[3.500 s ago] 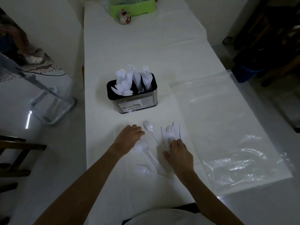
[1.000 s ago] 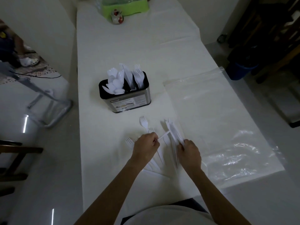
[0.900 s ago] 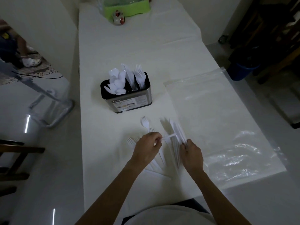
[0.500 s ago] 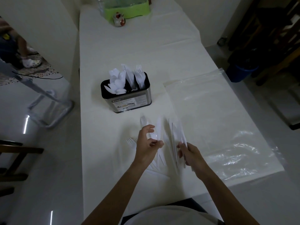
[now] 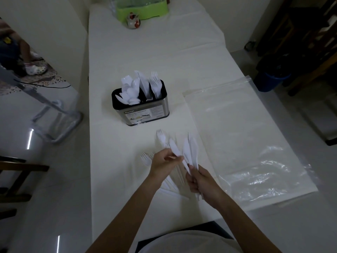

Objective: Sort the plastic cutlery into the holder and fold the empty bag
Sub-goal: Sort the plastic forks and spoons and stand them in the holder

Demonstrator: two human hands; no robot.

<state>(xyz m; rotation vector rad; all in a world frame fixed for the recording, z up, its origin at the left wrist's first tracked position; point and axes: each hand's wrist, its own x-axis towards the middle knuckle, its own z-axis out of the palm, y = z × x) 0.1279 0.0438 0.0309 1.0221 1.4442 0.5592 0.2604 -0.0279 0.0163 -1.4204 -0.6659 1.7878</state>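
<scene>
A steel cutlery holder (image 5: 145, 114) with a black rim stands mid-table, with white spoons, knives and forks upright in its compartments. Just in front of it my left hand (image 5: 164, 164) pinches a single white plastic knife (image 5: 174, 147) by its handle. My right hand (image 5: 199, 181) grips a bundle of white knives (image 5: 191, 150), blades pointing away from me. Loose white forks (image 5: 160, 137) lie on the tablecloth under and beside my hands. The empty clear plastic bag (image 5: 244, 139) lies flat to the right.
A green tray (image 5: 142, 8) and a small figurine (image 5: 133, 22) sit at the table's far end. The table's left edge (image 5: 89, 125) drops to a glossy floor with a metal frame (image 5: 54, 115). Dark furniture and a blue bin (image 5: 271, 81) stand at the right.
My left hand picked one knife off the table and turned it upright toward the bundle. My right hand lifted the knife bundle slightly off the cloth.
</scene>
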